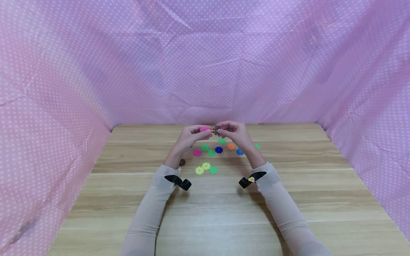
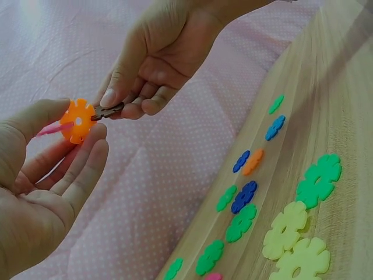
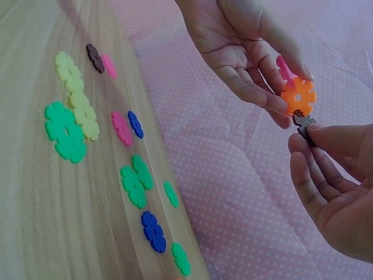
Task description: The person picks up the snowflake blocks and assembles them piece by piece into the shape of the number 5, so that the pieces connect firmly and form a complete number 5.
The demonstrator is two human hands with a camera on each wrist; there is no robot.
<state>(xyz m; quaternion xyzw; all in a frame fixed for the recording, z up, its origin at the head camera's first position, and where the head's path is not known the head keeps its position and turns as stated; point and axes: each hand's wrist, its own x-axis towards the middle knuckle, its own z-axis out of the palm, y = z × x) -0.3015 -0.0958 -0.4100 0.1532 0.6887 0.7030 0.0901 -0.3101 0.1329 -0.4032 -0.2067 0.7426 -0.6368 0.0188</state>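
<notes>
In the left wrist view, my left hand (image 2: 52, 186) pinches an orange notched disc (image 2: 77, 121) joined to a pink disc (image 2: 55, 128), which shows edge-on. My right hand (image 2: 166, 52) pinches a dark brown disc (image 2: 108, 111) whose rim meets the orange disc's edge. How deep the notches interlock cannot be told. Both hands are raised over the far part of the table, close together, in the head view. The right wrist view shows the brown disc (image 3: 304, 125) below the orange disc (image 3: 298, 97), between thumb and fingers.
Loose flower-shaped discs lie on the wooden table (image 1: 211, 213): two yellow ones (image 1: 206, 166), several green ones (image 1: 213, 170), blue ones (image 1: 219, 149), a pink one (image 1: 197, 153), an orange one (image 1: 231, 146) and a brown one (image 1: 182, 162). A pink dotted cloth (image 1: 205, 71) surrounds the table.
</notes>
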